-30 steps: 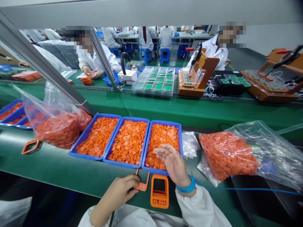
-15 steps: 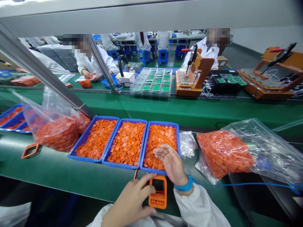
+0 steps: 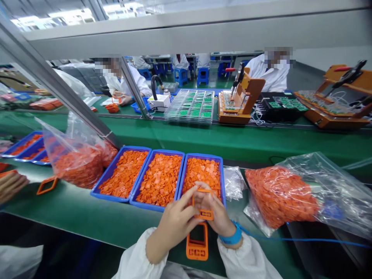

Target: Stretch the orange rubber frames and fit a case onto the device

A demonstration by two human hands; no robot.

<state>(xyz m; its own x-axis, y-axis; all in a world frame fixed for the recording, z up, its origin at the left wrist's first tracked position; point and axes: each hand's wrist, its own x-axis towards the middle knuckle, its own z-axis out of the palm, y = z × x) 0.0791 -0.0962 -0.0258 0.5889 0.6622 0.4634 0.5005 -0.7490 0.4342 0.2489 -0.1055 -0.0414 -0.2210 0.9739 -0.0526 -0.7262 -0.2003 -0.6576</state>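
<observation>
An orange plastic frame (image 3: 206, 215), rectangular with a large opening and small cut-outs at its lower end, is held up in front of the right-hand tray. My left hand (image 3: 176, 219) grips its left side, fingers closed on the edge. Behind and to the right of it my right hand (image 3: 222, 219), with a blue wrist strap, is curled on the same frame; some of its fingers are hidden. A second orange frame (image 3: 197, 254) lies on the green table just below my hands. Small orange plastic pieces fill the blue right-hand tray (image 3: 224, 186) behind them.
A blue middle tray (image 3: 179, 180) and a left tray (image 3: 95, 195) hold more orange pieces. Full clear bags stand at left (image 3: 78, 166) and right (image 3: 285, 197). Another orange frame (image 3: 47, 185) lies far left, near another person's hand (image 3: 11, 186). A blue cord (image 3: 290, 239) runs rightward.
Both hands have come together and now hold an orange frame raised off the table. My right hand has turned in toward the left one. Another person's hand has appeared at far left.
</observation>
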